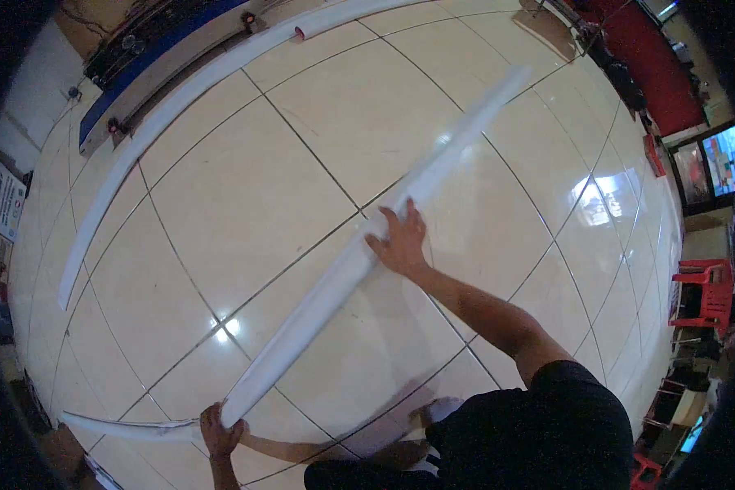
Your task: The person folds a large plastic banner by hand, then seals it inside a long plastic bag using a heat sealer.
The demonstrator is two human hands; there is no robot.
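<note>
A long white roll point(310, 314) of sheet material lies diagonally over the tiled floor, its far end blurred. My left hand point(219, 431) is closed around the near end of the roll. Farther along, around the middle, my right hand point(400, 238) rests on top with its fingers spread against the white surface. A narrow white strip point(131, 426) extends leftward from beside my left hand, and its right end is partly hidden by that hand.
Another long white roll point(171, 106) curves along the far left side, beside a long machine point(167, 69) with a blue strip. Glossy tiled floor point(245, 204) surrounds the rolls. A red plastic chair point(705, 294) stands at the right, and a notice board point(5, 198) at the left.
</note>
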